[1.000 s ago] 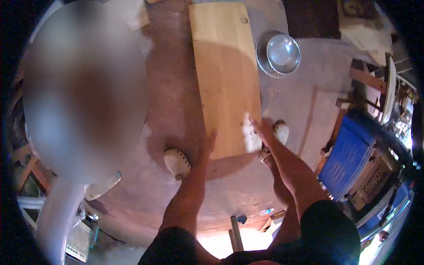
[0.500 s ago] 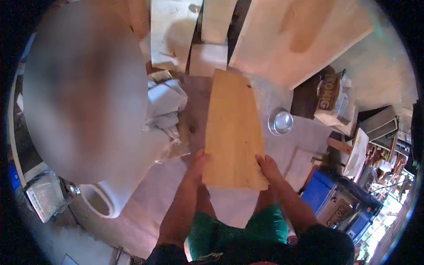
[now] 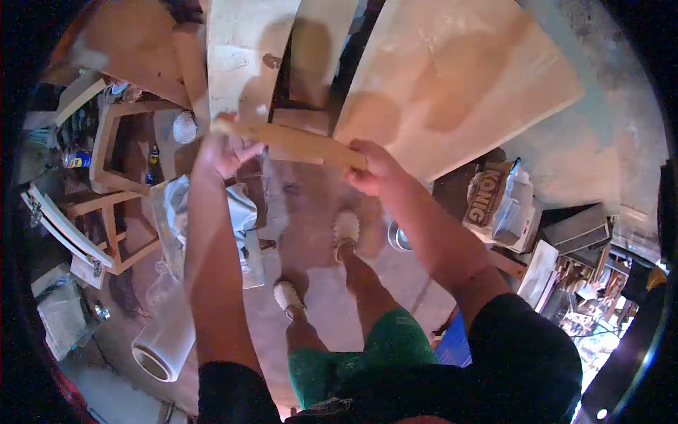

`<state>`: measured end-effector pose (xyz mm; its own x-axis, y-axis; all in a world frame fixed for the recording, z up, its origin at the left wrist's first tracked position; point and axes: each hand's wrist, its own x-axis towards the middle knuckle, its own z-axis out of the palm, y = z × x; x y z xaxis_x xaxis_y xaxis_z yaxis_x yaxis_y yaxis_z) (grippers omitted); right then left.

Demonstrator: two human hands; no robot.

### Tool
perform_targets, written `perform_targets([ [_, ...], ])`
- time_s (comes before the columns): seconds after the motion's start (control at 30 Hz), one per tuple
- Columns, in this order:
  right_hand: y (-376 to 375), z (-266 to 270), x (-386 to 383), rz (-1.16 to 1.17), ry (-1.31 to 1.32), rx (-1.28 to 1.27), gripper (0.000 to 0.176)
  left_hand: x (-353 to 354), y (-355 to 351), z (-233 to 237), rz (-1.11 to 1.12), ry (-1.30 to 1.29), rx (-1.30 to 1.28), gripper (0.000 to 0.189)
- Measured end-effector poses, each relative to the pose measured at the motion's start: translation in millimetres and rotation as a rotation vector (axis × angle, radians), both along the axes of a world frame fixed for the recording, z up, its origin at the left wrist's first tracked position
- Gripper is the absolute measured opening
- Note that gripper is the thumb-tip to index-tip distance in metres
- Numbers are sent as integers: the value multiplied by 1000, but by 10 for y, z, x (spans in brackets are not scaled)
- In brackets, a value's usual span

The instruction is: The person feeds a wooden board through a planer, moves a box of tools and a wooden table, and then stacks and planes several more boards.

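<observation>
A light wooden board (image 3: 300,145) is held out in front of me at arm's length, seen nearly along its edge so that it looks like a narrow strip. My left hand (image 3: 232,150) is closed around its left end, thumb toward me. At the right end, my right hand (image 3: 373,168) grips the board with its fingers wrapped around the edge. Beyond the board, a tall pale panel (image 3: 244,63) and a wide wooden panel (image 3: 452,78) lean at the back, with shadows falling across them.
On the left are a wooden frame (image 3: 106,141), a crumpled light cloth (image 3: 240,208) and a roll of clear plastic film (image 3: 166,350). To the right, a metal bowl (image 3: 397,237) sits on the floor near a brown paper bag (image 3: 487,192) marked KONIG. My shoes (image 3: 346,227) are on the floor below.
The board has been raised and turned from showing its broad face to nearly edge-on. Both hands moved up and forward with it. The large blurred shape at left is out of view.
</observation>
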<state>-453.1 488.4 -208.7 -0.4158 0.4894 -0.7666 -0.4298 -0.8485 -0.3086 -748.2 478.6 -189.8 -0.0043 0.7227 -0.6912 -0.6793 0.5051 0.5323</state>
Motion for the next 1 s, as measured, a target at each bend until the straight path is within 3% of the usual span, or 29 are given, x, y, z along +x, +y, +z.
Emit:
perform_targets([
  [0.07, 441, 33, -41, 92, -96, -47, 19, -35, 429, 87, -144, -49, -1, 50],
  [0.2, 838, 224, -127, 15, -20, -57, 20, -86, 904, 104, -287, 46, 46, 52],
  [0.37, 840, 212, -130, -4, 45, -85, 25, -68, 1012, 154, -266, 147, 67, 55],
  [0.43, 791, 227, -79, 47, 96, -76, 23, -142, 898, 202, -322, 47, 59, 55],
  [0.57, 776, 268, -146, 76, 141, -34, 21, -225, 877, 206, -283, 92, 101, 55],
  [0.63, 890, 146, -117, -61, 150, 7, 19, 0, 1046, 197, -190, 111, 70, 56],
  [0.7, 1252, -395, 60, -24, 260, 30, 27, 211, 1228, 197, -13, 81, 108, 57],
  [0.73, 1429, -598, 131, -27, 348, 30, 31, 248, 1332, 85, -25, 81, 189, 58],
  [0.77, 1584, -510, 64, -155, 223, 10, 31, 320, 1385, -23, -40, 77, 267, 59],
  [0.8, 1765, -383, -3, -278, 97, -1, 33, 498, 1349, 30, -3, 28, 364, 73],
  [0.83, 1971, -430, -2, -270, 147, 112, 36, 622, 1290, -9, -1, 18, 361, 73],
  [0.9, 1973, -476, 102, -264, 177, 208, 39, 902, 1054, -151, -245, 0, 495, 57],
  [0.97, 1735, -446, 302, 43, -193, 462, 44, 1277, 448, -284, -341, 97, 268, 58],
  [1.0, 1497, -524, 501, 101, -191, 461, 42, 1444, 89, -450, -403, 110, 95, 59],
])
